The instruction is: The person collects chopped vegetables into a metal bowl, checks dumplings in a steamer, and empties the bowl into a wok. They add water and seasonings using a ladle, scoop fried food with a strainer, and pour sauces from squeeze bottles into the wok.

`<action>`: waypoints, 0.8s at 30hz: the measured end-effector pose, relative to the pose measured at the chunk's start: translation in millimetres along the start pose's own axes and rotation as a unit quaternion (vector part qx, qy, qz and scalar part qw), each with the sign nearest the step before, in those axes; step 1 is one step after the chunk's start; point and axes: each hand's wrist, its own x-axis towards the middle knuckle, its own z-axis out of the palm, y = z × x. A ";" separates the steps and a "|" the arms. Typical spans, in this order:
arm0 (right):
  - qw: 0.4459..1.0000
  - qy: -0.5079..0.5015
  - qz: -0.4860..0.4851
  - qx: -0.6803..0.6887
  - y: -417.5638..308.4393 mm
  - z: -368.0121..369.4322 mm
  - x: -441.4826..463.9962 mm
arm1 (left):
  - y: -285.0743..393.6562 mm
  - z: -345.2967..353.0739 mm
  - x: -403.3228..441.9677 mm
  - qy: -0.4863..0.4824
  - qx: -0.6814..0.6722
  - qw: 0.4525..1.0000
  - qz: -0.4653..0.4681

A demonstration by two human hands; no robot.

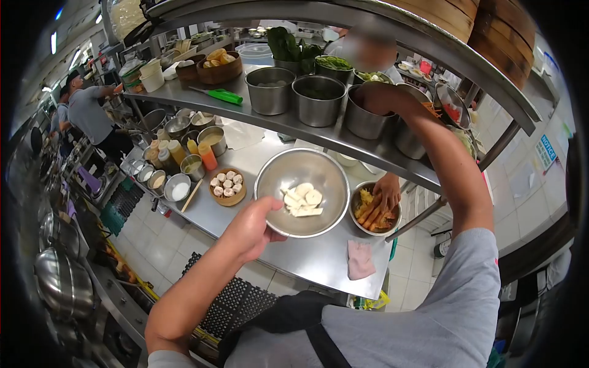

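My left hand [254,227] grips the near-left rim of a steel bowl [334,214], its thumb over the edge. Pale sliced pieces [304,199] lie in the bottom of that bowl. Up on the shelf, my right hand [375,99] reaches down into a tall steel pot [365,122]; its fingers are hidden inside. Beside that pot stand another steel pot [319,107] and, further left, a third [270,98]. The contents of the pot at my right hand cannot be made out.
Another person's hand [388,193] touches fried food in a bowl [397,228] at the right. A pink cloth [360,260], a bamboo steamer [238,196] and sauce bottles [207,156] are on the counter [307,260]. A green-handled knife [224,95] lies on the shelf [184,101].
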 end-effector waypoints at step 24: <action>0.887 0.005 -0.016 0.462 -88.1 -88.2 -109.2 | 53.7 86.6 56.2 -0.063 0.034 0.996 -0.044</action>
